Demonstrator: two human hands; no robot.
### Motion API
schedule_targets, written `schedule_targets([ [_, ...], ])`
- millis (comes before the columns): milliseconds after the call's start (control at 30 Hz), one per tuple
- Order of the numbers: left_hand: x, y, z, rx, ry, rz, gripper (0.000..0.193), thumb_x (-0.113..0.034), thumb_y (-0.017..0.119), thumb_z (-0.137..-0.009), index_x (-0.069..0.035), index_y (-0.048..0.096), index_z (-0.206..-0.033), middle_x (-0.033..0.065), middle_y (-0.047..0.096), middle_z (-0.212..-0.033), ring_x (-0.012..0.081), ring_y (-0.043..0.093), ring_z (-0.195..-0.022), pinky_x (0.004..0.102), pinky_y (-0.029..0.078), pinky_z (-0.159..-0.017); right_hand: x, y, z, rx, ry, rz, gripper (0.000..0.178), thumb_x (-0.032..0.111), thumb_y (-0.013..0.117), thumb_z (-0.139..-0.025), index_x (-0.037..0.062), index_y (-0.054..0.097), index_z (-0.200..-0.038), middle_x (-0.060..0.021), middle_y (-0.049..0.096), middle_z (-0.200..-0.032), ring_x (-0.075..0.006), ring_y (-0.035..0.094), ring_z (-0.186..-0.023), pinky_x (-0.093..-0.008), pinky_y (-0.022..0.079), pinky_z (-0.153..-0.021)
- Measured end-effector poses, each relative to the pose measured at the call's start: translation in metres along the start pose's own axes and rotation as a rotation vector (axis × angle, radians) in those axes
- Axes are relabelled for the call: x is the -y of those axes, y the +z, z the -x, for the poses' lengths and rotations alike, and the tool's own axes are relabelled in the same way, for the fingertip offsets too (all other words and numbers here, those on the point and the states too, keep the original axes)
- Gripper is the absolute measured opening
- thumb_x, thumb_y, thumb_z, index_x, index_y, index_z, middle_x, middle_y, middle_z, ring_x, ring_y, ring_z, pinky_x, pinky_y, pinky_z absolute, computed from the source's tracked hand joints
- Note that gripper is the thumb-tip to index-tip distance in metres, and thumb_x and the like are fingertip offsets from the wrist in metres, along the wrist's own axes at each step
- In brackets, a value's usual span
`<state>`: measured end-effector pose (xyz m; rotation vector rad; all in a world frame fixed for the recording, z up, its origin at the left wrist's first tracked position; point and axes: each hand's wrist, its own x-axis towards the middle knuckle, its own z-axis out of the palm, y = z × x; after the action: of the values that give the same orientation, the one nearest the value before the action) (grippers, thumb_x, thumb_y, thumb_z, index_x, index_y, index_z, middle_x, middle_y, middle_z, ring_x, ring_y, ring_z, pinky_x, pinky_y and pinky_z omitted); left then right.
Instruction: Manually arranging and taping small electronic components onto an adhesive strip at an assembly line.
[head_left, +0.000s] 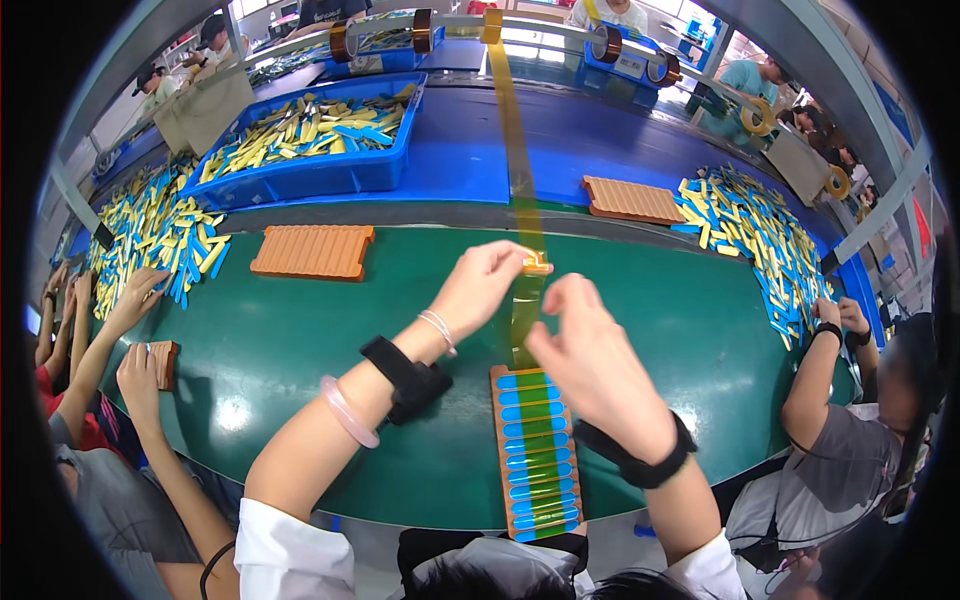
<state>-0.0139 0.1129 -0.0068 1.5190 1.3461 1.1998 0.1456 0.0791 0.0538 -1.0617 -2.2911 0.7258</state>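
Observation:
A long amber tape strip (pixel 515 140) hangs from the bar overhead and runs down to an orange ridged tray (pixel 497 420) close to me. In that tray lie several blue flat strips (pixel 522 412), with the tape crossing their middles. My left hand (pixel 478 287) is closed in a pinch on a small orange-and-white piece (pixel 537 264), which lies across the tape. Just right of the tape is my right hand (pixel 595 355), its fingers curled, its thumb by the tape's edge. What sits inside those fingers is hidden.
Two more ridged trays, one left (pixel 312 252) and one right (pixel 632 200), lie on the green table (pixel 420 480). Loose yellow and blue strips form piles left (pixel 160 235) and right (pixel 755 240). A blue bin (pixel 290 185) holds more. Co-workers' hands (pixel 140 295) work at both sides.

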Motion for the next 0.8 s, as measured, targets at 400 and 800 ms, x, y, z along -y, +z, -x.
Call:
schedule_targets([
  [400, -0.084, -0.092, 0.018, -0.259, 0.374, -0.219, 0.029, -0.014, 0.039, -0.089, 0.002, 0.047, -0.112, 0.0126, 0.061, -0.095, 0.0156, 0.061, -0.075, 0.0248, 0.048, -0.066, -0.036, 0.021, 0.058, 0.248, -0.052, 0.228, 0.070, 0.031, 0.060, -0.074, -0.0057, 0.026, -0.124, -0.0267, 0.026, -0.125, -0.0414, 0.041, -0.102, -0.0476, 0.042, -0.075],
  [800, -0.038, -0.070, 0.092, 0.223, -0.627, 0.839, 0.069, -0.051, 0.019, -0.088, 0.009, 0.046, -0.109, 0.0180, 0.060, -0.069, 0.0259, 0.061, -0.061, 0.0322, 0.050, -0.060, -0.081, -0.021, 0.063, 0.309, -0.341, 0.736, 0.068, 0.017, 0.062, -0.062, 0.0174, 0.037, -0.125, -0.0250, 0.030, -0.127, -0.0456, 0.043, -0.098, -0.0494, 0.042, -0.075],
])
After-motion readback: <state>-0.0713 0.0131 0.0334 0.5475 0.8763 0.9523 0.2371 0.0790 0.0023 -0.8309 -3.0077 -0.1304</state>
